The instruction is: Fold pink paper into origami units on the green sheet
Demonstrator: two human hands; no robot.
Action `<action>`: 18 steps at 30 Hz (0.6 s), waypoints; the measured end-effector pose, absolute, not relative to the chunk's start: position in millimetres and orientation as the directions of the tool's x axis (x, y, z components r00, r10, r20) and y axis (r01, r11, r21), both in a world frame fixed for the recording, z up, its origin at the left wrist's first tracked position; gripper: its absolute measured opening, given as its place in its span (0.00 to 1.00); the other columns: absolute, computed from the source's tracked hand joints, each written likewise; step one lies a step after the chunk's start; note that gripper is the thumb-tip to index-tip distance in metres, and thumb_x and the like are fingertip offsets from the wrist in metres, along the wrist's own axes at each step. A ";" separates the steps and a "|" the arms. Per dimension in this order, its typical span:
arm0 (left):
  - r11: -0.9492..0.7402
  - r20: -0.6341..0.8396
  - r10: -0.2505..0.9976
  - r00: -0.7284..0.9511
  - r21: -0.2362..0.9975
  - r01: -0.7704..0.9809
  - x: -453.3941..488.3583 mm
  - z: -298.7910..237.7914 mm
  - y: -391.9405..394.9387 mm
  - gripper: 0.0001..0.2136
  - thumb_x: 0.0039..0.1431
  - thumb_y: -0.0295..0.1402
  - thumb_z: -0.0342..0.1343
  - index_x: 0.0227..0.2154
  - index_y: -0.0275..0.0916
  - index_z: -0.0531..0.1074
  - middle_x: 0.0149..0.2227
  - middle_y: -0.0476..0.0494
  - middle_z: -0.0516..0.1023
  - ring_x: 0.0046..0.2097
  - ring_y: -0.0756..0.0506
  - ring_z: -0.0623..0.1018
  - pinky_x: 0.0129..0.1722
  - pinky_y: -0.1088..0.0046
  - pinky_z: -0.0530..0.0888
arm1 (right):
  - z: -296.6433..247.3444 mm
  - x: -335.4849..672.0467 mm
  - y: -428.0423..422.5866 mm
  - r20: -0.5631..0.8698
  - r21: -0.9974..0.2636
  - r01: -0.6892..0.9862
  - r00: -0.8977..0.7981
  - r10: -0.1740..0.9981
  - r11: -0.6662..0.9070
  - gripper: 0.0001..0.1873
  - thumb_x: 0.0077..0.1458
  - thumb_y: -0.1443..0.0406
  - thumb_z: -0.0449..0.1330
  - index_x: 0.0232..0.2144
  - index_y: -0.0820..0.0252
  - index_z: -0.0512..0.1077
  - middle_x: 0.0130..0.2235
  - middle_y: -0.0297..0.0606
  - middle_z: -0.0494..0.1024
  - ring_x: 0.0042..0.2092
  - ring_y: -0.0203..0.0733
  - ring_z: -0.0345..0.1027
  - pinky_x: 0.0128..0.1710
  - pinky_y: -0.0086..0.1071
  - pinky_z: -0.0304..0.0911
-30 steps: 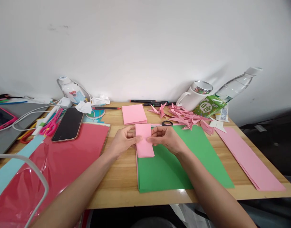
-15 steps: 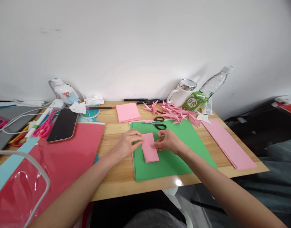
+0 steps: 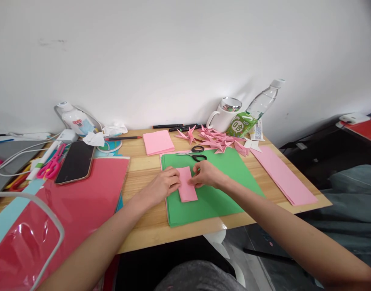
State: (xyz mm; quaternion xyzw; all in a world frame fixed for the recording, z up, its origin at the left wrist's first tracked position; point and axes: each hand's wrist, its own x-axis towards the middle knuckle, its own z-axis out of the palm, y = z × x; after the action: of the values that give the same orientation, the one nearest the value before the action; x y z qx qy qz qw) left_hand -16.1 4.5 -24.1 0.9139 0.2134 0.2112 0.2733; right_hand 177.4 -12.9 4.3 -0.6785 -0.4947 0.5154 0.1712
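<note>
A folded pink paper strip (image 3: 187, 189) lies flat on a stack of green sheets (image 3: 222, 190) on the wooden table (image 3: 149, 218). My left hand (image 3: 163, 185) presses its left edge with curled fingers. My right hand (image 3: 206, 174) pinches the strip's upper right edge. Both hands touch the paper. Black scissors (image 3: 195, 152) lie just beyond the hands on the green sheets.
A pink paper pad (image 3: 158, 142), folded pink stars (image 3: 217, 140), a white mug (image 3: 224, 114), a water bottle (image 3: 262, 99) and long pink strips (image 3: 281, 174) are at the back and right. A phone (image 3: 75, 161), pink scissors (image 3: 52, 165) and red sheets (image 3: 67, 210) lie left.
The pink strip went from held above the table to lying flat on the green sheets, with both hands now pressing it. The camera view shifted right, so the scissors came into sight.
</note>
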 end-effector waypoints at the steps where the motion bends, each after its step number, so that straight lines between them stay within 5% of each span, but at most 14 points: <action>1: -0.773 0.272 0.493 0.827 0.573 0.272 -15.9 -23.8 4.9 0.15 0.63 0.34 0.45 0.26 0.37 0.74 0.36 0.41 0.71 0.38 0.46 0.68 0.39 0.69 0.66 | 5.9 176.6 -12.3 -0.525 -0.724 0.537 -0.023 0.851 -0.433 0.22 0.32 0.73 0.69 0.17 0.57 0.56 0.12 0.27 0.68 0.21 0.40 0.72 0.18 0.25 0.62; 9: -0.771 0.317 0.528 0.788 0.569 0.288 -14.8 -27.0 7.1 0.09 0.61 0.32 0.49 0.28 0.36 0.71 0.33 0.43 0.73 0.37 0.46 0.69 0.38 0.69 0.68 | 13.7 179.5 -5.6 -0.461 -0.523 0.830 -0.086 0.883 -0.193 0.11 0.36 0.68 0.68 0.16 0.60 0.67 0.14 0.29 0.69 0.23 0.36 0.68 0.25 0.26 0.58; 18: -0.730 0.378 0.621 0.687 0.597 0.332 -12.9 -34.5 11.0 0.06 0.57 0.25 0.53 0.27 0.37 0.72 0.33 0.44 0.75 0.36 0.48 0.72 0.37 0.71 0.70 | 18.4 175.2 -6.3 -0.428 -0.395 0.918 -0.140 0.893 -0.045 0.05 0.40 0.65 0.66 0.25 0.58 0.77 0.24 0.32 0.75 0.29 0.37 0.68 0.26 0.26 0.53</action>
State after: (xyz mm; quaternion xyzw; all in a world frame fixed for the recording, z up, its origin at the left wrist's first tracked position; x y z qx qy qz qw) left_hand -12.9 11.0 -34.5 0.8838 0.2696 0.2897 0.2493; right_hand 175.2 -6.3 18.4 -0.6555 -0.6906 0.3051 -0.0204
